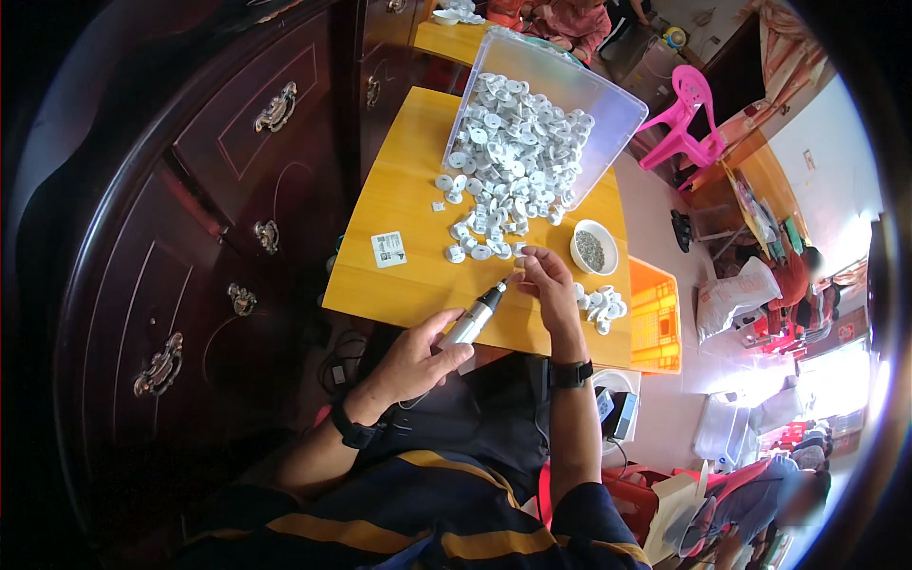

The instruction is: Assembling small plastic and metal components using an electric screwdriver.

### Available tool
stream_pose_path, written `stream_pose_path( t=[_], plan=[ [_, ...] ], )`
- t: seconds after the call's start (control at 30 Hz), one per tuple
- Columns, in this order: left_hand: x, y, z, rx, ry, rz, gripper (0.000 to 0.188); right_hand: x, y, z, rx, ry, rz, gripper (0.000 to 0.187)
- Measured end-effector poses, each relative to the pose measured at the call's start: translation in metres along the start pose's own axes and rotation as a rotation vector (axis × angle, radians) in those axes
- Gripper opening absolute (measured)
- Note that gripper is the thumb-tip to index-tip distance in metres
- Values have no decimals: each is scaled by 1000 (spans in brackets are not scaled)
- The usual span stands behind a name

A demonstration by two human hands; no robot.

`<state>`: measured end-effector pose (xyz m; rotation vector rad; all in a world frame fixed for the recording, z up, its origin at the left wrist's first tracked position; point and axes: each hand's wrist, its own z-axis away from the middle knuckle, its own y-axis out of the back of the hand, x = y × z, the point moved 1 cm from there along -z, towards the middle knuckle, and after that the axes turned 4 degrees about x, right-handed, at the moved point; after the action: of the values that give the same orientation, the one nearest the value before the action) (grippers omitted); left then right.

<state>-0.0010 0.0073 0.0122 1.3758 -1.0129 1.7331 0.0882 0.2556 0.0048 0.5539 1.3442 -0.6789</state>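
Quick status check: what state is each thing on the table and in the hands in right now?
Left hand: gripping the electric screwdriver.
Electric screwdriver: held, tip pointing at the part in the right hand.
Right hand: pinching one small white part.
Clear bin: tipped on its side, open, white parts spilling onto the table.
White bowl: upright, holding small dark bits.
Cabinet drawers: closed.

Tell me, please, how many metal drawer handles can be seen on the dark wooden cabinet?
5: top handle, one below it, then, the lowest, and one nearer the table. Others may be hidden.
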Motion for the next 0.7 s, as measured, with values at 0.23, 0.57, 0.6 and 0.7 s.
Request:
stream_pose_path(
  t=[0.23,0.57,0.6,0.7],
  plan=[
    [-8,5,-3,93,-71,7,55,-2,-3,-34,203,436,1063,34],
    [-4,4,-3,96,-62,-27,55,4,8,-46,162,481,1134,21],
    [-4,4,-4,95,-66,-41,56,6,11,-43,163,481,1135,21],
    [-8,6,-3,110,-84,-55,57,9,11,-29,221,360,918,19]
  ],
)
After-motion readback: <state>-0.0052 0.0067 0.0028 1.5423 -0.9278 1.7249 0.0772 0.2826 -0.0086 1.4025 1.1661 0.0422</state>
